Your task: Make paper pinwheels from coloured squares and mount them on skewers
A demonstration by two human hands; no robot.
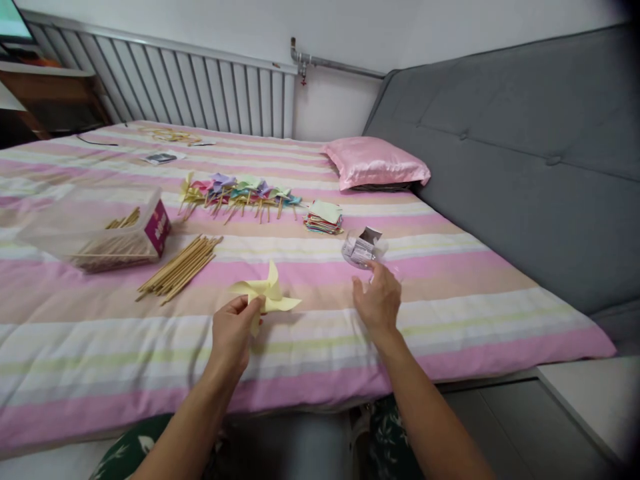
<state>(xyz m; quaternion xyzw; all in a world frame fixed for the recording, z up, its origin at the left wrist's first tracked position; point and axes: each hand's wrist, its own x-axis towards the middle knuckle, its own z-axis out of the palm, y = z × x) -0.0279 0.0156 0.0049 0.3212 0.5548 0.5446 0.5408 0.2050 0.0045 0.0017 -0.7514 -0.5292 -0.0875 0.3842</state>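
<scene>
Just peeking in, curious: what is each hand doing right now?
Left hand: closed on a yellow paper pinwheel.
Right hand: open, holding nothing, reaching toward a small clear container.

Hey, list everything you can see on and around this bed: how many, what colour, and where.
yellow paper pinwheel: one, pale yellow, held in the left hand, near bed edge
finished pinwheels: a row, mixed colours, mid-bed
paper squares: one stack, mixed colours, right of the row
wooden sticks: one loose bundle, tan, left of centre
clear box: one, sticks inside, far left
small clear container: one, just beyond the right hand
pillow: one, pink, by the headboard
headboard: one, grey, right
radiator: one, white, back wall
left hand: pinching the pinwheel
right hand: open, fingers toward the container
</scene>
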